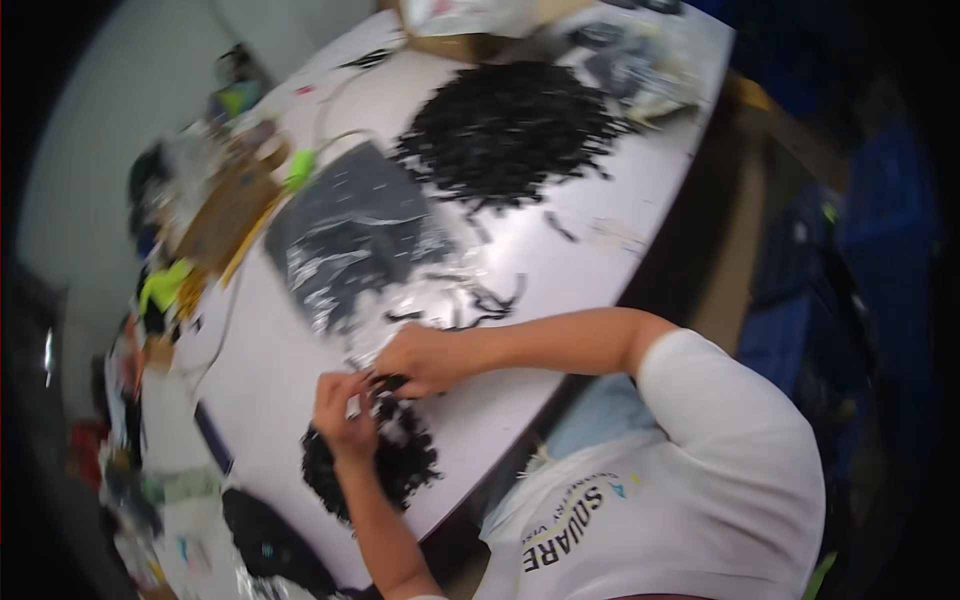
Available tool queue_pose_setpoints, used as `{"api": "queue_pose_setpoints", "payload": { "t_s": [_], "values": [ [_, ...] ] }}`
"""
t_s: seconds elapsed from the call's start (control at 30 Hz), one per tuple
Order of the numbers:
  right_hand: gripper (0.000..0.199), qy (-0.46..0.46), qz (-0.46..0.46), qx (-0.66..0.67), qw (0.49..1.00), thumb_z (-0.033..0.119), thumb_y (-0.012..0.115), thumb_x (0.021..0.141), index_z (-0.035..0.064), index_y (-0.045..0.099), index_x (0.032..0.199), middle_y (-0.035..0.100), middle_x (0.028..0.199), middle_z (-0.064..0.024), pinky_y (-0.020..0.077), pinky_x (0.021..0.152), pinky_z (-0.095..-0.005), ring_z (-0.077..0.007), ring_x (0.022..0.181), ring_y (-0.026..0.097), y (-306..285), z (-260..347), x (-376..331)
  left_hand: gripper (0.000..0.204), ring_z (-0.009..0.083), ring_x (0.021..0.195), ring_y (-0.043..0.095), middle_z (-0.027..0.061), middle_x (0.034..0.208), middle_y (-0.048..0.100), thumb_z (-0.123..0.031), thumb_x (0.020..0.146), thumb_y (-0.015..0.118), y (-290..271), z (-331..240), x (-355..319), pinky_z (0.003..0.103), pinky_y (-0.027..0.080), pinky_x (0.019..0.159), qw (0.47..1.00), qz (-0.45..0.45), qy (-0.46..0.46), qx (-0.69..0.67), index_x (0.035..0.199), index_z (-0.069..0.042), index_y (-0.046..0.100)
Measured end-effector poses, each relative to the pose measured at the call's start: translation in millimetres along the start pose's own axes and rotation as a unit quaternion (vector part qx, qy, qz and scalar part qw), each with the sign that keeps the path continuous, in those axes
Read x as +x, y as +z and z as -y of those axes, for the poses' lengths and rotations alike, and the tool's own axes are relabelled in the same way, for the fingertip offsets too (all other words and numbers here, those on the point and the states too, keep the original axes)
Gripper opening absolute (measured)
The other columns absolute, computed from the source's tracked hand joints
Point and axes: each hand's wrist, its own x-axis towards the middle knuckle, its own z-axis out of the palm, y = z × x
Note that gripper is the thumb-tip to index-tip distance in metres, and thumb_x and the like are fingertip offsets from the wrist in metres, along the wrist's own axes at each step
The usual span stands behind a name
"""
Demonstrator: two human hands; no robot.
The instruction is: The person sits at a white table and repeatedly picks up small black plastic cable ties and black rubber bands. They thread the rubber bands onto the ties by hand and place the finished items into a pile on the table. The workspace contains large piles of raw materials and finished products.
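Note:
My left hand (345, 412) and my right hand (425, 360) meet fingertip to fingertip over the near part of the table. The right fingers are closed on a small black piece (392, 383), its exact kind blurred. My left fingers are pinched together, and what they hold is too small to make out. Directly below both hands lies a heap of short black pieces (405, 455). Just beyond the right hand, several loose black strips (490, 302) lie by a clear plastic bag (375, 335).
A large pile of black strips (510, 130) covers the far table. A grey plastic-wrapped pack (350, 225) lies mid-table. Cardboard (230, 220) and mixed clutter line the left side. A dark cloth-like item (270, 540) and a dark flat bar (213, 437) sit left of the heap.

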Motion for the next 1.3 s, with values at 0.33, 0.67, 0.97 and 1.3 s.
{"api": "queue_pose_setpoints", "payload": {
  "t_s": [0.33,0.67,0.97,1.3],
  "values": [
    [0.023,-0.078,0.026,-0.009,0.997,0.024,0.069,0.067,0.0042,0.058,0.067,0.06,0.064,-0.0104,0.0436,0.054,-0.0425,-0.0322,0.063,0.059,-6.7,-5.8,3.2,0.02,0.0248,0.05,0.043,0.0121,0.062,0.045,-0.005,0.088,0.053,-27.6,12.9,3.5,0.035,0.032,0.048,0.985,0.167,-0.038,-0.007,0.069,0.002,0.047],
    [0.006,-0.02,-0.077,0.254,0.964,0.006,0.064,0.076,0.0012,0.062,0.074,0.06,0.061,-0.0081,0.0408,0.05,-0.0295,-0.0186,0.052,0.055,-40.8,-24.9,10.2,0.03,0.0227,0.05,0.044,0.0097,0.059,0.045,-0.015,0.093,0.047,-23.0,35.9,-12.1,0.033,0.032,0.047,0.997,0.063,-0.035,-0.017,0.067,0.001,0.048],
    [0.054,0.211,-0.408,0.55,0.697,0.051,0.04,0.096,0.0025,0.055,0.077,0.029,0.047,0.0046,0.0222,0.041,-0.0244,-0.0066,0.04,0.025,-61.5,-55.5,6.9,0.028,0.0229,0.048,0.046,0.0109,0.059,0.049,-0.014,0.092,0.047,-21.3,31.3,-6.3,0.034,0.033,0.047,0.999,0.017,-0.032,0.021,0.069,0.001,0.051],
    [0.032,0.278,0.006,0.314,0.908,0.023,0.052,0.094,0.0013,0.057,0.072,0.039,0.049,0.0053,0.0242,0.041,-0.0209,-0.0022,0.043,0.032,-38.3,-25.2,16.0,0.025,0.0269,0.049,0.047,0.0109,0.053,0.046,-0.026,0.083,0.065,-46.7,25.6,1.5,0.038,0.035,0.05,0.963,0.122,-0.151,0.186,0.075,-0.004,0.054]
  ]
}}
